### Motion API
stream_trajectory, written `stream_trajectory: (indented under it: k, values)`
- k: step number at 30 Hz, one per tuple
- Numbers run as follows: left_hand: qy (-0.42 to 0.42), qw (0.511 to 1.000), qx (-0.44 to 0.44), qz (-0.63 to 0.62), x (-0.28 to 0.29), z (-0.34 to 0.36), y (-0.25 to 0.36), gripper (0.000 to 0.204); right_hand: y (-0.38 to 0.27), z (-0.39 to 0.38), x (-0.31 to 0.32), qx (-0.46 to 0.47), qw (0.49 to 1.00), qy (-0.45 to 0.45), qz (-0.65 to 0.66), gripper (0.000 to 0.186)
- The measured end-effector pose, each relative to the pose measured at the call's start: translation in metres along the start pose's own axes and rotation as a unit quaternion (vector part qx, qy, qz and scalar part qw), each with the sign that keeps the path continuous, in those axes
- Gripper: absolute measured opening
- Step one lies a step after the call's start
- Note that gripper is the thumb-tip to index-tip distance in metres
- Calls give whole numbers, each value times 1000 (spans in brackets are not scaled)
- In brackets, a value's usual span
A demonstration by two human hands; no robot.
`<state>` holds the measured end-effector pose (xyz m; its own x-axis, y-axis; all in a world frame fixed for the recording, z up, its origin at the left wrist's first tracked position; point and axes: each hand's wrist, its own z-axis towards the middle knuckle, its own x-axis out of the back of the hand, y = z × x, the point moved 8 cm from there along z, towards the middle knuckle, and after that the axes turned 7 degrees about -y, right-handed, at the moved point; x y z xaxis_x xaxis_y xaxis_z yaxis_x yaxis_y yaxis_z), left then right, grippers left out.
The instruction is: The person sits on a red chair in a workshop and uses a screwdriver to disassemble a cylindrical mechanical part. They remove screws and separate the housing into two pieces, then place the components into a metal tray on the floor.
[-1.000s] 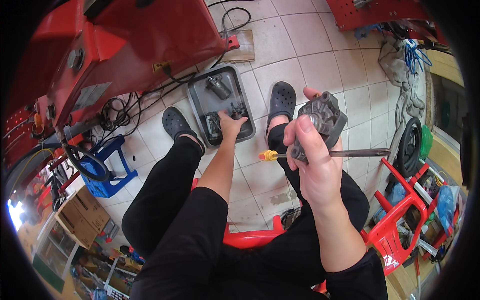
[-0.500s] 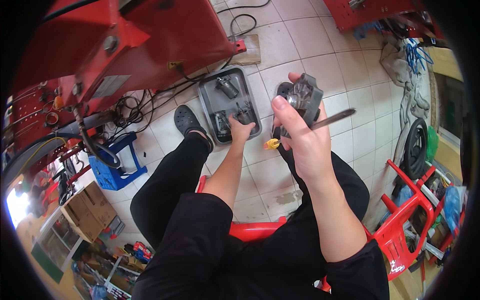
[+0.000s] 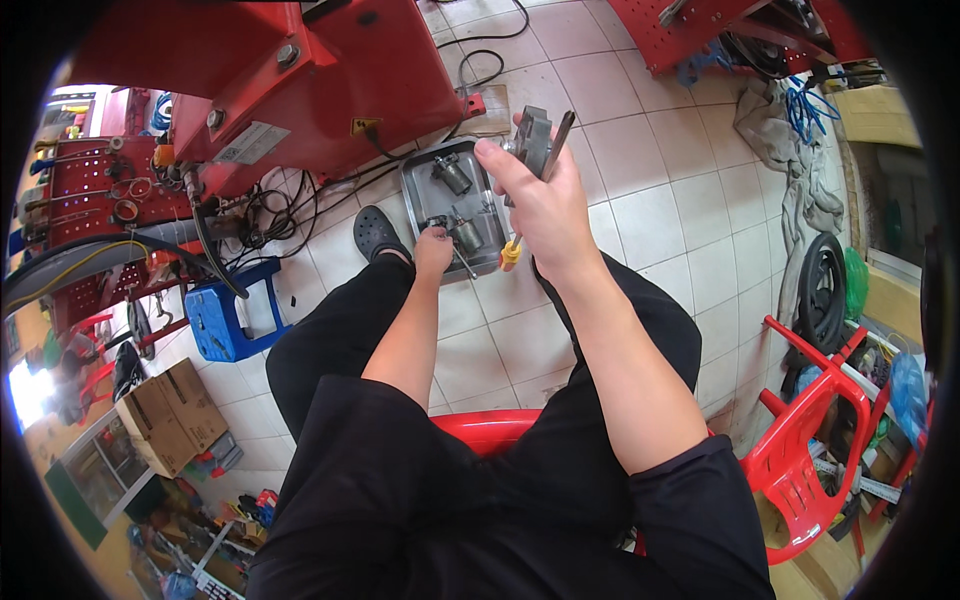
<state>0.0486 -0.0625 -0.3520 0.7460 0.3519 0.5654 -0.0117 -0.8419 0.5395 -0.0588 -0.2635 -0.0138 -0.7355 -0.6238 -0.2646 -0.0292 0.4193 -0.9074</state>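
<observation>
My right hand (image 3: 553, 205) is closed round a grey metal housing (image 3: 532, 140) and a screwdriver together. The screwdriver's yellow handle (image 3: 511, 255) sticks out below the fingers, and its dark shaft (image 3: 562, 135) rises past the housing. Over the near left side of a grey metal tray (image 3: 408, 190), my left hand (image 3: 433, 252) is closed on a small dark metal part (image 3: 436, 223), partly hidden by the fingers. Beside that hand, a cylindrical motor-like part (image 3: 465, 236) lies in the tray, with a thin metal rod (image 3: 465, 264) near it. Another cylindrical metal part (image 3: 452, 174) lies at the tray's far end.
A large red machine (image 3: 330, 90) fills the far left, with black cables (image 3: 275, 215) on the tiled floor. A blue stool (image 3: 225, 315) and a cardboard box (image 3: 172, 415) are at the left. At the right are a red plastic chair (image 3: 805, 460) and a black tyre (image 3: 822, 290).
My left hand has drawn back toward the tray's near left side and closed on a small metal part. My right hand has moved left and farther away, still holding the housing and screwdriver.
</observation>
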Motion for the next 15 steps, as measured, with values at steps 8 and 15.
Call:
stream_trajectory:
  k: [8,15]
  values:
    - [-62,996,-30,60,-33,-5,1,45,2,7,7,-22,1000,15,-2,59]
    - [-82,991,90,47,-77,14,-10,73,6,5,6,-63,998,22,7,54]
